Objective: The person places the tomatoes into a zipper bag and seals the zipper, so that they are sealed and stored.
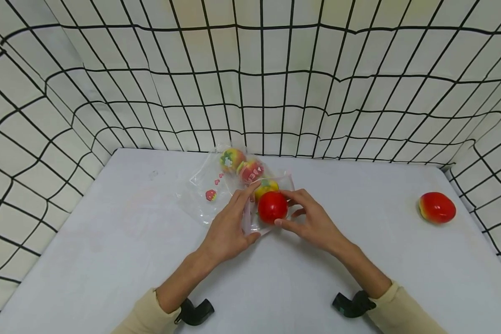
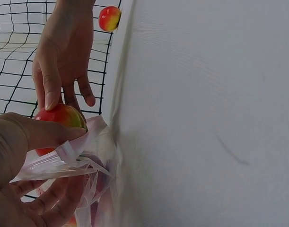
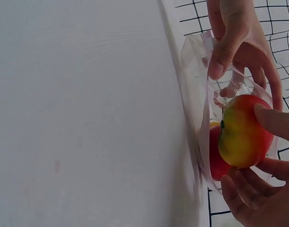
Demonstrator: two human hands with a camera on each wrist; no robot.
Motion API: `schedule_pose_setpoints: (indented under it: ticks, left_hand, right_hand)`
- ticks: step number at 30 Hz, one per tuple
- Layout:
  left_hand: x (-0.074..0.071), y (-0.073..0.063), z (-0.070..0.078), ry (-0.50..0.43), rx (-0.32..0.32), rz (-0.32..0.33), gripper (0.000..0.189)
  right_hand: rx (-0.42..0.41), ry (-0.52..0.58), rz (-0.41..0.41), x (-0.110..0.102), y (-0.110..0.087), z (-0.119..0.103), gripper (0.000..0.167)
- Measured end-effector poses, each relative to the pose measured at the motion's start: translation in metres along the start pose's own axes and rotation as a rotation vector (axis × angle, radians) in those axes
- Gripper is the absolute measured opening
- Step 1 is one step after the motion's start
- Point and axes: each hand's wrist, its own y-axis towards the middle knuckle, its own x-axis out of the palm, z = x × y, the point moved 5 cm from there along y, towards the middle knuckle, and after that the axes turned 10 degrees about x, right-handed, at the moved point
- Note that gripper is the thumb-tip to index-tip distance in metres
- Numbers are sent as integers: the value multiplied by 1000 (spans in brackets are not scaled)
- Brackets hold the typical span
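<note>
My right hand [image 1: 315, 225] holds a red-and-yellow apple [image 1: 272, 207] between thumb and fingers at the mouth of a clear plastic bag [image 1: 204, 178]. The bag has a pinkish rim and small strawberry prints. With thumb and fingers, my left hand [image 1: 229, 227] grips the bag's rim and keeps the mouth spread. In the right wrist view the apple [image 3: 243, 135] shows its yellow side and stem dimple, with the bag's rim behind it. Inside the bag lie several more red-and-yellow fruits [image 1: 233, 159], partly covered by the printed film.
Another red-and-yellow fruit [image 1: 437, 207] lies near the right edge of the white table [image 1: 129, 260]. A black net [image 1: 262, 74] stands along the back and both sides. Black wrist devices [image 1: 352, 305] sit at both cuffs.
</note>
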Motion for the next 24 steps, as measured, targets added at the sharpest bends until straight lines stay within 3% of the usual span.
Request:
schedule_pose_setpoints:
  ticks: [6,14,24]
  left_hand:
    - [-1,1,0,4,20,4,117]
    - [-1,2,-1,-5,28,12,116]
    - [-5,2,1,-13,33,22,116]
  right_hand:
    - [19,-20,60,2,2,-3,77]
    - [7,-39,53,8,1,-9,72]
    - [9,-199,75,14,0,-15,74]
